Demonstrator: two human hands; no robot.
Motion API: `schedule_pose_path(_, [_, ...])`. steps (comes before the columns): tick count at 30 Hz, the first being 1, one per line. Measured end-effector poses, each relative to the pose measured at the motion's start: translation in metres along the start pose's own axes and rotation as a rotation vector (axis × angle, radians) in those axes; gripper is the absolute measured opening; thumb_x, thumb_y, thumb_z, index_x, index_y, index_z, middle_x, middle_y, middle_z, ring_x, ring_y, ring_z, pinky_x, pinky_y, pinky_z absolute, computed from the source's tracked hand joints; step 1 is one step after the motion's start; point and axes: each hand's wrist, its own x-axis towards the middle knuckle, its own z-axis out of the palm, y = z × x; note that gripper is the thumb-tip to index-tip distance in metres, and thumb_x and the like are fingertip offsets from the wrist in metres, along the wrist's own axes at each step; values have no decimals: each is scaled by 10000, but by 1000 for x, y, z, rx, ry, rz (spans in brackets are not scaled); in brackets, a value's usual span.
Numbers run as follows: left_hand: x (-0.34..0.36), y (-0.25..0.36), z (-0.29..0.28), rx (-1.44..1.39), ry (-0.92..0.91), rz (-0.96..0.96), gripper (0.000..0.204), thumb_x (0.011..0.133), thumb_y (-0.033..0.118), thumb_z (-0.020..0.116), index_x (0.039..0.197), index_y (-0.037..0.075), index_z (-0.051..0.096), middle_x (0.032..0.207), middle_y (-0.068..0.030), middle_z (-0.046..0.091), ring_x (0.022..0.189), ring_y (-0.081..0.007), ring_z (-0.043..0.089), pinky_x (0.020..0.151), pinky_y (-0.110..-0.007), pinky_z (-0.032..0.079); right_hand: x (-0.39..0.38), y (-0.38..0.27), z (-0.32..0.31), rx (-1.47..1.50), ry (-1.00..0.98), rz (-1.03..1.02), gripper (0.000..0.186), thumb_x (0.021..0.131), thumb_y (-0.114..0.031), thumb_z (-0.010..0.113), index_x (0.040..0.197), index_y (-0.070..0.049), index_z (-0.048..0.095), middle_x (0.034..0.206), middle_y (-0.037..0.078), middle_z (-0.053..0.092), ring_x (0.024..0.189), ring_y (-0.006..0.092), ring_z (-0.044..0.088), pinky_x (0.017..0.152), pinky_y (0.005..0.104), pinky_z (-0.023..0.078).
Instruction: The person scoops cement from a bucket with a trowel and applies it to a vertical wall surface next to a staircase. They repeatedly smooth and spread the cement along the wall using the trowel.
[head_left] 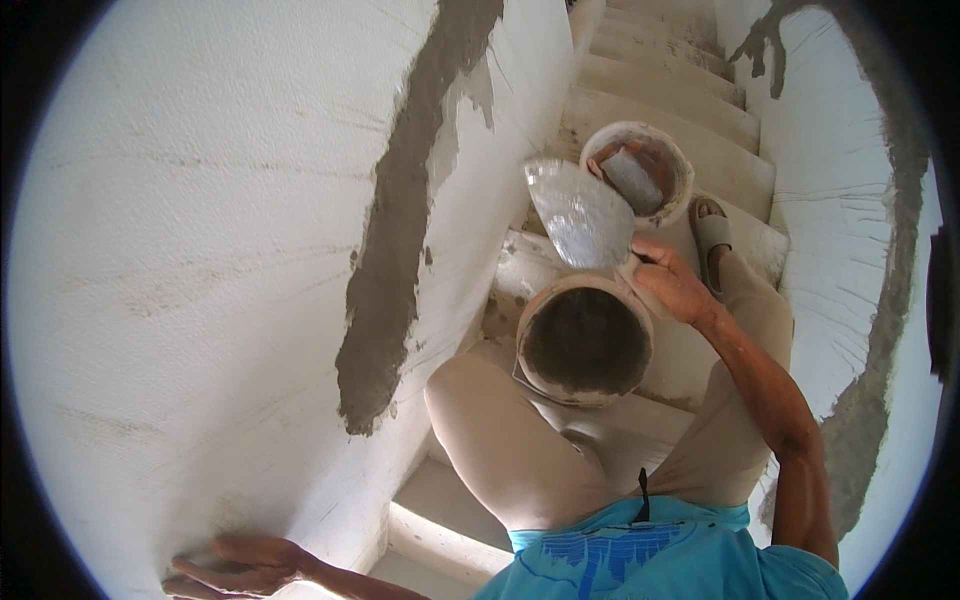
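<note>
My right hand (672, 283) is closed round the handle of a trowel (580, 215), whose broad metal blade points up and to the left. Just below the blade stands a bucket (528, 365) with dark grey mortar (588, 340) in it. My left hand (240, 568) rests with fingers stretched out against the white wall (230, 250), near the lower left. A long strip of grey mortar (385, 270) runs down that wall, between the left hand and the buckets.
Beyond the trowel, a second bucket (683, 190) holds a grey block-like piece (632, 180) and reddish bits. Stair steps (680, 100) climb away ahead. Another grey mortar strip (890, 290) marks the right wall (815, 210). My sandalled foot (711, 235) stands beside the far bucket.
</note>
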Motion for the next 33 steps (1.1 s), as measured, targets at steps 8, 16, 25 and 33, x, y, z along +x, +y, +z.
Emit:
schedule_pose_path(8, [6,7,-5,26,-11,-12,535,1018,454,456,1429,115,505,1549,-193,361,1451,-393,297,1142,-586,292,67,-27,7,307,151,-129,401,888,-105,506,1264,12,581,839,20,561,658,71,490,576,237,429])
schedule_pose_path(16, [4,20,-4,-7,-31,-47,533,1039,394,427,1428,32,470,1535,-264,341,1435,-447,296,1129,-619,280,116,4,22,6,386,-354,540,807,-76,557,1346,-41,570,785,42,579,660,118,515,646,274,466])
schedule_pose_path(25, [5,26,-8,-19,-30,-69,565,1059,397,371,1430,-22,445,1533,-300,328,1429,-495,278,1115,-664,256,131,11,36,29,503,-369,603,794,-21,559,1393,-65,520,942,126,619,779,194,560,742,325,493])
schedule_pose_path(33, [13,31,-8,-41,-14,37,584,1061,420,357,1439,-19,427,1543,-288,320,1437,-501,254,1111,-679,246,156,-5,23,-58,513,-450,667,776,71,561,1423,-84,511,1209,72,618,879,106,548,804,249,491])
